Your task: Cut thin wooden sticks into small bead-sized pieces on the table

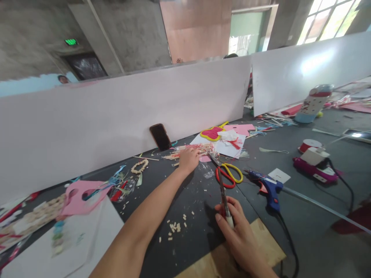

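Observation:
My left hand (189, 159) reaches forward to a bundle of thin wooden sticks (206, 147), partly in clear plastic, at the foot of the white partition. Its fingers curl down onto the sticks; the fingertips are hard to make out. In front of me, my right hand (236, 231) is closed round a hand tool (222, 189) with a long, narrow, dark front end and red and white on its handle. Just beyond that tool lie scissors (230, 175) with one red and one yellow handle loop. Small cut wooden bits (175, 227) are scattered on the dark table between my arms.
A blue glue gun (268, 187) with a long glue stick and black cable lies at right, near a purple device (314, 170). A phone (160, 136) leans on the partition (121, 119). Pink cut-outs (84, 195) lie left; a bottle (314, 104) stands far right.

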`<state>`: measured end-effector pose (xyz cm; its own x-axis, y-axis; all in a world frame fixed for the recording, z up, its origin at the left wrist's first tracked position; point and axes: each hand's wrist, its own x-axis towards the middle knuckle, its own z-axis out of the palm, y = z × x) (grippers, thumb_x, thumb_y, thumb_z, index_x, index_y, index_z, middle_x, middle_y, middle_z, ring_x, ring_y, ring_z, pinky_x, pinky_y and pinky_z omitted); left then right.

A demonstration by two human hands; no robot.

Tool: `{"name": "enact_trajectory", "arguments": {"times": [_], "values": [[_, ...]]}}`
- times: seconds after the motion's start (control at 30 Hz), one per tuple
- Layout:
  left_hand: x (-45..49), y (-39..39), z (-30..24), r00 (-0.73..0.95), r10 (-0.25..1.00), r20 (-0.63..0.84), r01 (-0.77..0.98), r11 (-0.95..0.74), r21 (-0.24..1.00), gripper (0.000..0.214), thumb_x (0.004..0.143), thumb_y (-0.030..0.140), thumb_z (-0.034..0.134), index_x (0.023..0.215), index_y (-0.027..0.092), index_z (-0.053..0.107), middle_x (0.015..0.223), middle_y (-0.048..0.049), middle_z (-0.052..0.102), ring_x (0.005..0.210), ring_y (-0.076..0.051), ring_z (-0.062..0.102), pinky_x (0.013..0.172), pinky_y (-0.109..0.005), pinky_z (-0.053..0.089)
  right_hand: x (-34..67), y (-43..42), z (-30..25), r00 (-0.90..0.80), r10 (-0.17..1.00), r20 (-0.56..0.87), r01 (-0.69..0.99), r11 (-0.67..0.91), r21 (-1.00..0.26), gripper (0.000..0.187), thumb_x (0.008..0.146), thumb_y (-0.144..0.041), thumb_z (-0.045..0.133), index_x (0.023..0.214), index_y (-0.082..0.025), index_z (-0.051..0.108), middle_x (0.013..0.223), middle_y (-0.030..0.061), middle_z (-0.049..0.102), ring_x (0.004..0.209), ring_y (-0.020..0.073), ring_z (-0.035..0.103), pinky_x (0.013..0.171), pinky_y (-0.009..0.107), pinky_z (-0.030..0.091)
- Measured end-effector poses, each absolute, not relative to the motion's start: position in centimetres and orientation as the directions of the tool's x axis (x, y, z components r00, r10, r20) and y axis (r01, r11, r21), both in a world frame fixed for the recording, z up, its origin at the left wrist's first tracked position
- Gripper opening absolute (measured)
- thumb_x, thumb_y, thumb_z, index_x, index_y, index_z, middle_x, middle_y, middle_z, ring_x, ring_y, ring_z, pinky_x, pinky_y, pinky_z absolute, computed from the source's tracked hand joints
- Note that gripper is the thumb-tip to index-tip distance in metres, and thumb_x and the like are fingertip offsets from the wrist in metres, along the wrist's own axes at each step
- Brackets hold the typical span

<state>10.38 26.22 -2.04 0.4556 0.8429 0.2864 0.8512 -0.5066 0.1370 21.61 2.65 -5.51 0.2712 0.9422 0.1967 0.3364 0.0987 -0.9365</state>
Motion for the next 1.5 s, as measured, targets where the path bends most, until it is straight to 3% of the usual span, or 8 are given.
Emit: {"name": "enact_trajectory", "arguments": {"times": [0.13, 0.23, 0.47, 0.87, 1.17, 1.37, 1.5], "values": [[14.8, 25.9, -1.1, 0.527, 0.813, 0.246, 0.815, -0.566, 0.125, 0.021, 0.09, 0.03, 0.051, 0.094, 0.024, 0.071, 0.103, -0.0031, 0.068, 0.105, -0.02, 0.057, 0.093, -0.033, 0.04, 22.1, 2.3, -6.0, 0.453, 0.869, 0.201, 0.276, 0.078, -0.958, 0.026, 0.081, -0.04, 0.056, 0.098, -0.021, 0.062, 0.113, 0.0105, 0.053, 0.096, 0.0228, 0.058, 0.076, 0.032, 0.051], [17.4, 26.2, -1.4, 0.517, 0.835, 0.186, 0.834, -0.541, 0.109, 0.02, 0.088, 0.033, 0.055, 0.094, 0.019, 0.069, 0.107, -0.0059, 0.067, 0.108, -0.024, 0.056, 0.093, -0.041, 0.041, 22.3, 2.0, -6.3, 0.512, 0.843, 0.165, 0.219, 0.058, -0.974, 0.036, 0.081, -0.042, 0.057, 0.11, -0.021, 0.055, 0.106, 0.0098, 0.056, 0.089, 0.0221, 0.059, 0.069, 0.032, 0.051], [19.8, 26.9, -2.2, 0.462, 0.881, 0.101, 0.884, -0.467, 0.031, 0.027, 0.088, 0.035, 0.058, 0.106, 0.014, 0.062, 0.119, -0.009, 0.06, 0.116, -0.027, 0.051, 0.1, -0.053, 0.035, 22.3, 1.6, -6.4, 0.456, 0.869, 0.191, 0.226, 0.094, -0.969, 0.026, 0.085, -0.04, 0.053, 0.103, -0.022, 0.059, 0.109, 0.0103, 0.054, 0.085, 0.0199, 0.06, 0.065, 0.028, 0.051], [19.6, 27.3, -2.5, 0.352, 0.934, 0.064, 0.936, -0.353, 0.006, 0.029, 0.09, 0.031, 0.056, 0.115, 0.015, 0.058, 0.117, -0.0091, 0.06, 0.102, -0.023, 0.059, 0.087, -0.046, 0.049, 21.9, 1.7, -6.4, 0.401, 0.874, 0.273, 0.26, 0.177, -0.949, 0.019, 0.086, -0.033, 0.051, 0.095, -0.022, 0.063, 0.112, 0.0106, 0.051, 0.096, 0.0197, 0.059, 0.081, 0.029, 0.05], [20.7, 26.7, -2.2, 0.417, 0.905, 0.086, 0.908, -0.419, 0.015, 0.028, 0.089, 0.036, 0.056, 0.106, 0.015, 0.063, 0.117, -0.0087, 0.061, 0.115, -0.026, 0.052, 0.1, -0.053, 0.035, 21.7, 1.8, -6.5, 0.396, 0.873, 0.285, 0.258, 0.192, -0.947, 0.017, 0.087, -0.031, 0.05, 0.092, -0.021, 0.062, 0.111, 0.0103, 0.051, 0.097, 0.0186, 0.059, 0.079, 0.027, 0.05], [21.4, 27.5, -2.1, 0.367, 0.928, 0.054, 0.929, -0.369, 0.02, 0.03, 0.09, 0.033, 0.055, 0.112, 0.014, 0.059, 0.117, -0.0092, 0.06, 0.107, -0.025, 0.057, 0.094, -0.05, 0.042, 21.9, 1.6, -6.3, 0.393, 0.886, 0.245, 0.249, 0.154, -0.956, 0.018, 0.086, -0.031, 0.051, 0.094, -0.021, 0.063, 0.114, 0.0102, 0.051, 0.099, 0.0199, 0.058, 0.083, 0.029, 0.049], [21.8, 27.3, -1.7, 0.35, 0.936, 0.031, 0.935, -0.351, 0.056, 0.03, 0.089, 0.036, 0.055, 0.108, 0.014, 0.061, 0.114, -0.0088, 0.062, 0.108, -0.025, 0.056, 0.097, -0.051, 0.038, 22.0, 1.7, -6.2, 0.388, 0.894, 0.226, 0.249, 0.135, -0.959, 0.019, 0.085, -0.034, 0.052, 0.093, -0.021, 0.063, 0.115, 0.0103, 0.051, 0.102, 0.0211, 0.057, 0.083, 0.029, 0.049]]}}
